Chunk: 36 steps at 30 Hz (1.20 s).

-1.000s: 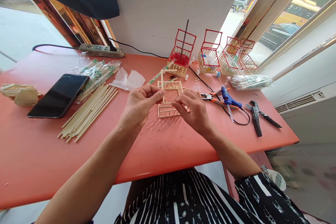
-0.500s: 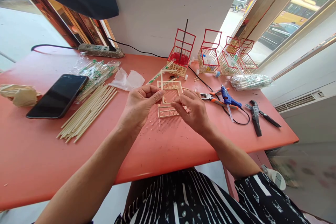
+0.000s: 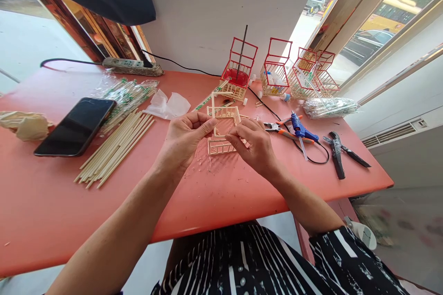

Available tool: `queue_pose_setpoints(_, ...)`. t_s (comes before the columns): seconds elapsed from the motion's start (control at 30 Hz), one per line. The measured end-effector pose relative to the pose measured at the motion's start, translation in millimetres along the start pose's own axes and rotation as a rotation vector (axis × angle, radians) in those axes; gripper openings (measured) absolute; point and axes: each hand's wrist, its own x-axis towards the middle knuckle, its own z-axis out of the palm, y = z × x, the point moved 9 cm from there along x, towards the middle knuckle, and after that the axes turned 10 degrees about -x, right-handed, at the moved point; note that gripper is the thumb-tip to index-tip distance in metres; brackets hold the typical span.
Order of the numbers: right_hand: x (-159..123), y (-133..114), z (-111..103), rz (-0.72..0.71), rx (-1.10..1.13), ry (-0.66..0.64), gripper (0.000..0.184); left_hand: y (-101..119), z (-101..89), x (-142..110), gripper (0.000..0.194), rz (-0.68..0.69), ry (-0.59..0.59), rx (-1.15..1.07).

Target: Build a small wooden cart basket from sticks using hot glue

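Note:
Between my hands is a three-sided frame of pale wooden sticks [image 3: 213, 103], held above the table. My left hand [image 3: 188, 136] pinches its long side between thumb and fingers. With its fingertips closed, my right hand [image 3: 254, 142] grips the near stick of the frame at its right end. Under and behind the frame stands a small basket of wooden sticks [image 3: 223, 149] on the red table [image 3: 214, 198], partly covered by my right fingers.
Left lie loose sticks [image 3: 114, 150], a phone [image 3: 75, 126] and wrapped sticks [image 3: 129, 97]. Right are orange-handled pliers [image 3: 277, 128], a blue glue gun [image 3: 302, 128] with its cable, and black-handled cutters [image 3: 337, 154]. Small red-trimmed stick carts [image 3: 238, 71] stand at the back.

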Motion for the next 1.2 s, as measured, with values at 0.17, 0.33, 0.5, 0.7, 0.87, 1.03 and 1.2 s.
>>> queue_pose_setpoints(0.17, -0.1, 1.3, 1.5, 0.011, -0.005, -0.017, 0.033, 0.1, 0.1, -0.6, 0.036, -0.009, 0.003, -0.009)
queue_pose_setpoints(0.33, -0.2, 0.6, 0.8, -0.001, -0.006, -0.006, 0.033, -0.8, 0.3, 0.6, 0.036, -0.02, 0.007, -0.013)
queue_pose_setpoints(0.5, -0.4, 0.0, 1.6, 0.0, -0.011, -0.014, 0.033, -0.8, -0.6, 0.4, 0.034, -0.011, 0.005, -0.003)
queue_pose_setpoints(0.7, -0.2, 0.4, 2.2, 0.006, -0.009, -0.02, 0.033, 0.3, 1.1, -1.4, 0.035, -0.015, 0.001, 0.009)
queue_pose_setpoints(0.87, -0.4, 0.9, 3.8, 0.008, -0.007, -0.029, 0.034, 0.3, 0.7, -0.7, 0.034, -0.009, 0.001, 0.013)
queue_pose_setpoints(1.03, -0.7, 1.4, 5.0, 0.013, -0.01, -0.035, 0.035, -0.7, 0.1, -0.1, 0.032, -0.009, -0.005, 0.012)
queue_pose_setpoints(1.2, -1.1, 0.8, 4.3, 0.007, -0.013, -0.03, 0.034, -0.5, 0.2, -0.7, 0.031, -0.015, 0.005, 0.005)
